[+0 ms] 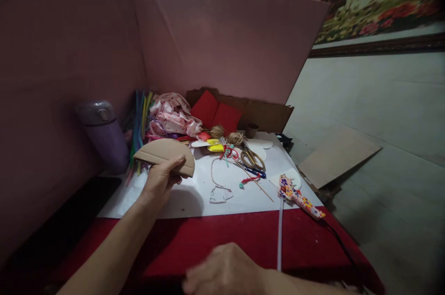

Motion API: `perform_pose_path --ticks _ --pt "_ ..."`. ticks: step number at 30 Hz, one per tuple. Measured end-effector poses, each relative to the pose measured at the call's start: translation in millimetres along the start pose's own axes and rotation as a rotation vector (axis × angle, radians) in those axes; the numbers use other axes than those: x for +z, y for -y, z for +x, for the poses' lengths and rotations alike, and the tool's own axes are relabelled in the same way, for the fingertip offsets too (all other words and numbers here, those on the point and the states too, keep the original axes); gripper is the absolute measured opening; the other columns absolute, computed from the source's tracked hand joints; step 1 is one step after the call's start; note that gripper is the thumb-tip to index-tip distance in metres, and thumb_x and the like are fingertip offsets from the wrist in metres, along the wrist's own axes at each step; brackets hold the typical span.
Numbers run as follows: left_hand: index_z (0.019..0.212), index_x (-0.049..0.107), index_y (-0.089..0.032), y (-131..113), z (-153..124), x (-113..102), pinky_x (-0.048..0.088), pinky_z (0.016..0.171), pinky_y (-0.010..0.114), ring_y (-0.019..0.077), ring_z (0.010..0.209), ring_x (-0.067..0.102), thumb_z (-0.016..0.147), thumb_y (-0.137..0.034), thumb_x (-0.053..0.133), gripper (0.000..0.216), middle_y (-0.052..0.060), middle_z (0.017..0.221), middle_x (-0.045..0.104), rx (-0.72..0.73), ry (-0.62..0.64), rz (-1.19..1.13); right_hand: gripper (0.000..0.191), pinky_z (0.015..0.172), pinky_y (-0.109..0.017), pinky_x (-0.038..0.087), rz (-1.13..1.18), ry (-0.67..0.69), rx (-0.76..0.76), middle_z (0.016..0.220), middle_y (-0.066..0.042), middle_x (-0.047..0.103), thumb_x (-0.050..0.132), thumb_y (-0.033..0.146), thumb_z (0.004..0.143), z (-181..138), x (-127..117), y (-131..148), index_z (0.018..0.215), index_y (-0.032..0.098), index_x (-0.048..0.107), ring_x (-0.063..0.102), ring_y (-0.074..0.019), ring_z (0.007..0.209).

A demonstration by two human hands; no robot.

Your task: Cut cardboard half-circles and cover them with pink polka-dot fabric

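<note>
My left hand [165, 179] grips a half-round piece of cardboard [167, 152] by its right end, thumb on top. The piece is held up over the white paper [194, 204], which catches its shadow. My right hand [222, 269] is low in the view, above the red cloth [167, 239] at the front edge; motion blurs its fingers, so their state does not show. Right of it, a glue stick [280, 234] trails from a flower-patterned glue gun [299, 197]. Gold-handled scissors [253, 159], a thin wooden stick [262, 188] and a red pipe cleaner piece [251, 180] lie farther back.
A purple bottle [106, 139] stands at the left beside coloured pipe cleaners [142, 114]. Behind are pink fabric [174, 112], red card [215, 112], twine balls [236, 137] and a brown cardboard strip [264, 114]. A black cord [339, 239] runs off the right side.
</note>
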State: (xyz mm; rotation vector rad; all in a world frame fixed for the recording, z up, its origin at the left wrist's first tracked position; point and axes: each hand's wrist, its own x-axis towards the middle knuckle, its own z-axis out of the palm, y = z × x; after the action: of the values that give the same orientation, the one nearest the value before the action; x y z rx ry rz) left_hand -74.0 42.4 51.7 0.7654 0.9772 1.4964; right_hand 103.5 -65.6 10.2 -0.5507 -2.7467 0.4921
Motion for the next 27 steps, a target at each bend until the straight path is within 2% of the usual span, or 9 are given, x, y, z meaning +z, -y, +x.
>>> perform_pose_path --ticks 3,6,9,11,13,17,21,26,27 --pt "0.07 0.065 -0.012 0 1 0 0.033 0.03 0.017 0.0086 0.038 0.054 0.054 -0.023 0.08 0.024 -0.003 0.053 0.064 0.001 -0.008 -0.004 0.033 0.073 -0.023 0.048 -0.012 -0.072 0.114 0.083 -0.004 0.071 0.034 0.031 0.098 7 -10 -3 0.091 0.019 0.064 0.065 -0.0149 0.078" --pt "0.069 0.065 -0.012 1 1 -1 0.033 0.03 0.017 0.0082 0.038 0.054 0.053 -0.023 0.08 0.024 -0.004 0.052 0.063 -0.001 -0.019 -0.007 0.031 0.09 -0.032 0.044 -0.123 -0.203 0.166 0.11 -0.014 0.066 0.046 0.033 0.093 27 -20 -14 0.113 0.012 0.057 0.058 -0.0226 0.104" --pt "0.07 0.065 -0.011 1 3 -3 0.033 0.03 0.017 0.009 0.039 0.055 0.054 -0.023 0.08 0.025 -0.003 0.053 0.064 0.001 -0.011 -0.004 0.035 0.088 -0.03 0.045 -0.105 -0.039 -0.004 0.097 -0.009 0.069 0.055 0.048 0.086 30 -3 -23 0.097 0.016 0.063 0.06 -0.0214 0.098" --pt "0.071 0.066 -0.011 1 3 -4 0.033 0.03 0.018 0.0092 0.039 0.055 0.055 -0.024 0.079 0.024 -0.002 0.054 0.064 0.004 -0.003 -0.001 0.019 0.073 -0.019 0.048 0.003 0.152 -0.176 0.084 0.001 0.072 0.052 0.034 0.091 15 15 -23 0.088 0.02 0.065 0.065 -0.0124 0.079" --pt "0.071 0.066 -0.012 1 3 -4 0.033 0.03 0.018 0.009 0.039 0.055 0.056 -0.024 0.079 0.023 -0.002 0.054 0.065 0.004 0.004 0.006 0.023 0.051 -0.016 0.045 0.013 0.218 -0.133 0.069 0.002 0.071 0.051 0.025 0.091 -2 29 -20 0.073 0.019 0.065 0.064 -0.0098 0.058" --pt "0.07 0.066 -0.012 1 1 -1 0.033 0.03 0.017 0.0091 0.038 0.055 0.057 -0.024 0.078 0.022 -0.002 0.052 0.065 -0.01 0.013 0.028 0.023 0.081 -0.025 0.049 0.018 0.005 -0.011 0.12 -0.006 0.065 0.053 0.03 0.09 -16 29 -6 0.107 0.022 0.065 0.061 -0.0184 0.106" --pt "0.072 0.065 -0.012 3 -2 3 0.032 0.03 0.017 0.0091 0.037 0.055 0.055 -0.024 0.079 0.024 -0.002 0.052 0.065 -0.04 0.006 0.04 0.024 0.08 -0.027 0.05 0.028 -0.027 0.13 0.106 0.002 0.071 0.051 0.026 0.09 -15 8 1 0.107 0.035 0.065 0.063 -0.0157 0.102" --pt "0.077 0.066 -0.012 10 -4 4 0.033 0.031 0.016 0.0081 0.039 0.055 0.055 -0.023 0.08 0.028 -0.003 0.055 0.066 -0.082 -0.022 0.046 0.033 0.096 -0.042 0.042 -0.106 -0.179 0.368 0.124 -0.017 0.061 0.057 0.026 0.084 -24 -5 -4 0.114 0.014 0.062 0.052 -0.0291 0.117" --pt "0.076 0.066 -0.012 11 -3 4 0.034 0.031 0.016 0.0082 0.039 0.056 0.056 -0.023 0.08 0.027 -0.003 0.055 0.066 -0.097 -0.024 0.052 0.029 0.092 -0.041 0.045 -0.077 -0.145 0.309 0.118 -0.016 0.064 0.06 0.029 0.083 -26 -4 -2 0.106 0.015 0.065 0.056 -0.0297 0.112"
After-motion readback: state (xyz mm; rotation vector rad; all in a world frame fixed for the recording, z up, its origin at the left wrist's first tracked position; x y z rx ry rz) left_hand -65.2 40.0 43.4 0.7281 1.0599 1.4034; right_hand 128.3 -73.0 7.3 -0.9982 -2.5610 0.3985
